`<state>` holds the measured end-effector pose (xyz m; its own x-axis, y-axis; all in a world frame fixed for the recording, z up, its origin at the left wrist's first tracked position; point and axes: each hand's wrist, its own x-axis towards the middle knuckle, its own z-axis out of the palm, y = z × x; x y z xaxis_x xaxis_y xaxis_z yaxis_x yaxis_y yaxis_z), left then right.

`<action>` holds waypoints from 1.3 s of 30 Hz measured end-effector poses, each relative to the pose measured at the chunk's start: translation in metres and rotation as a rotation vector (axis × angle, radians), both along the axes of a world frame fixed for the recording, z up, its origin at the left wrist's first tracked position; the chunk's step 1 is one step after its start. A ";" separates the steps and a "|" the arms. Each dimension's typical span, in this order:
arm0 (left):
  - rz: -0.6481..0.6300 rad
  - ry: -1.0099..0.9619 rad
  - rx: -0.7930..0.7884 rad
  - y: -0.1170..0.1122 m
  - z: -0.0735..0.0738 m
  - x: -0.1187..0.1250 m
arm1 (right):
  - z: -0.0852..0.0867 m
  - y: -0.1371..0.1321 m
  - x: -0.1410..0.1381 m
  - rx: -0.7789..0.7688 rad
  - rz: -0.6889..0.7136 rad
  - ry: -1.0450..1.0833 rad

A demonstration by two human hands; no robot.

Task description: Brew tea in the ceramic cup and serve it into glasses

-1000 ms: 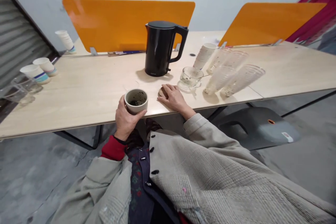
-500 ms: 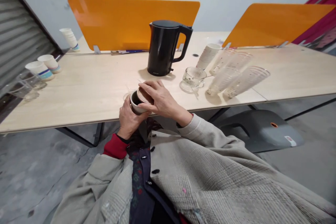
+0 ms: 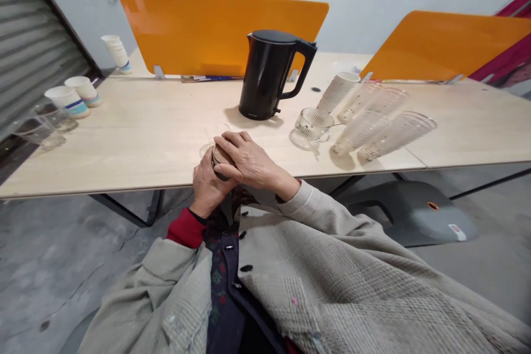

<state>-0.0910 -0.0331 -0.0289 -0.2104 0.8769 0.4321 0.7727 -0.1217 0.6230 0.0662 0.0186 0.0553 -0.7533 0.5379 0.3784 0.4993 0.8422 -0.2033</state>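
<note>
My left hand [image 3: 207, 185] is wrapped around the side of a small round jar [image 3: 218, 175] at the table's front edge. The fingers of my right hand [image 3: 252, 163] are bent over a round brownish lid [image 3: 224, 155], which sits over the jar's mouth. Both hands cover most of the jar, so whether the lid is fully seated cannot be made out. Just behind the hands, a faint clear item [image 3: 206, 150] lies on the table. Farther back stands a black electric kettle [image 3: 267, 77], its handle to the right.
Right of the kettle are a ribbed glass cup [image 3: 312, 126], a leaning stack of white paper cups [image 3: 338, 91] and several stacks of clear plastic cups [image 3: 398, 135]. Paper cups [image 3: 66, 100] and glass cups [image 3: 33, 131] stand at the left. An orange divider [image 3: 186, 33] rises behind.
My right hand has brought the lid down and left over the jar; the dark opening seen before is now covered. The view has shifted slightly.
</note>
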 end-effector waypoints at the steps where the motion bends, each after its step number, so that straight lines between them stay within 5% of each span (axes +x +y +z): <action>1: -0.001 -0.001 0.003 0.000 0.000 0.000 | -0.001 0.000 0.000 -0.004 -0.002 0.008; 12: -0.256 -0.193 0.088 -0.012 0.006 -0.036 | -0.011 0.019 0.025 -0.071 -0.096 0.225; 19: 0.072 -0.128 0.173 0.001 0.005 -0.088 | 0.016 0.092 0.056 0.103 -0.324 0.359; 27: 0.150 0.114 0.068 0.009 -0.007 -0.086 | 0.021 0.182 -0.005 0.097 -0.344 0.277; 33: 0.178 0.179 0.084 0.004 -0.007 -0.080 | 0.003 0.204 -0.058 0.025 -0.260 0.164; 39: 0.192 0.209 0.070 0.002 -0.006 -0.076 | -0.013 0.219 -0.078 -0.020 -0.222 0.106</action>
